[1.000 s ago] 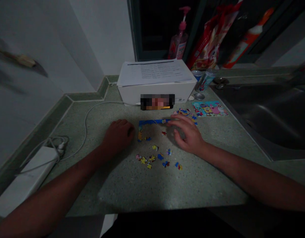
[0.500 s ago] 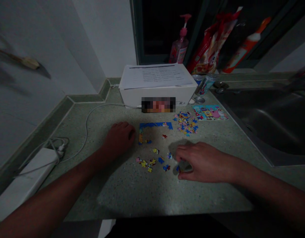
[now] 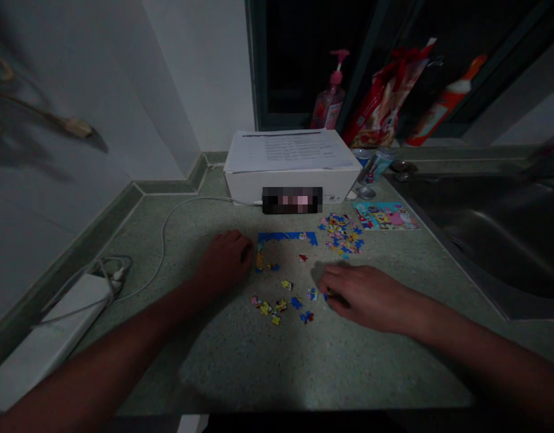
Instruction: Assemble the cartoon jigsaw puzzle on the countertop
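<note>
Loosely curled on the counter, my left hand [image 3: 227,258] rests by the left edge of a partly joined jigsaw puzzle [image 3: 286,236]; nothing shows in its fingers. The joined part forms a blue top strip and a short left side. To the right, my right hand [image 3: 356,294] pinches a small blue puzzle piece [image 3: 325,296], mostly hidden by the fingertips. Loose pieces lie between and below the hands: a blue piece [image 3: 296,302], a blue-and-red piece [image 3: 306,317], a yellow piece [image 3: 286,284] and a yellow cluster [image 3: 265,308]. A red-and-white piece [image 3: 303,258] lies inside the frame.
A pile of puzzle pieces [image 3: 342,234] and a colourful picture card [image 3: 385,216] lie right of the puzzle. Behind stand a white box [image 3: 245,183], a phone [image 3: 292,201] on a cable, and cans [image 3: 377,166]. A sink [image 3: 493,240] is right, a power strip [image 3: 74,316] left.
My right thumb and fingers have closed together around the blue piece. My left hand stays beside the puzzle. The whole view has shifted slightly, with things appearing lower.
</note>
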Demonstrator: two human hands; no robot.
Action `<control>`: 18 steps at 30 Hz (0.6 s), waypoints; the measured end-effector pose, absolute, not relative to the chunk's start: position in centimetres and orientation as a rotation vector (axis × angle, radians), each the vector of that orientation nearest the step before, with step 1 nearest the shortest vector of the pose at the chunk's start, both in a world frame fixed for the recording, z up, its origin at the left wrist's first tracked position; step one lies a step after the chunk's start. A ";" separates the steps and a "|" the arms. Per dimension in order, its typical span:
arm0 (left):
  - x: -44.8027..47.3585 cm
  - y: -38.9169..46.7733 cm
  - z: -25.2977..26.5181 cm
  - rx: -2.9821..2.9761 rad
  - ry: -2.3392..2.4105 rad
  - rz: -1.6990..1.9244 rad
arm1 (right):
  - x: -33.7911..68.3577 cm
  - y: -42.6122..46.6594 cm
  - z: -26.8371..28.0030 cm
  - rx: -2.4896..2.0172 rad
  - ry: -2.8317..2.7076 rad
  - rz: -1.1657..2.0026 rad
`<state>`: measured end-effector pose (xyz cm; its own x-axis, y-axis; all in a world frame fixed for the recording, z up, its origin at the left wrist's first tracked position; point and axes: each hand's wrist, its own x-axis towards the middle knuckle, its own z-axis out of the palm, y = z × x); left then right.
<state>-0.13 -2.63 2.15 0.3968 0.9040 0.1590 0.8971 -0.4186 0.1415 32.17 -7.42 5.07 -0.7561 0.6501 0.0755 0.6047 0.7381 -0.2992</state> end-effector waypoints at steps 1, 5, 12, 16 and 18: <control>-0.1 -2.6 2.1 2.588 1.669 0.345 | 32.1 -7.2 4.9 -1.005 -2.763 0.374; -0.2 -2.4 1.8 2.544 1.659 0.400 | 31.8 -6.4 4.0 -0.967 -2.786 0.298; -0.3 -2.2 1.6 2.537 1.644 0.392 | 31.4 -6.4 3.4 -1.085 -2.706 0.255; -0.2 -2.2 1.6 2.518 1.650 0.422 | 31.1 -6.7 3.5 -1.276 -2.659 0.198; -0.1 -2.2 1.7 2.511 1.645 0.425 | 30.9 -6.7 3.4 -1.314 -2.666 0.198</control>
<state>-0.13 -2.23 1.73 0.3737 0.9115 0.1720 0.8806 -0.4069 0.2428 30.94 -6.74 3.38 -0.6002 0.7951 0.0866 0.7736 0.6046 -0.1896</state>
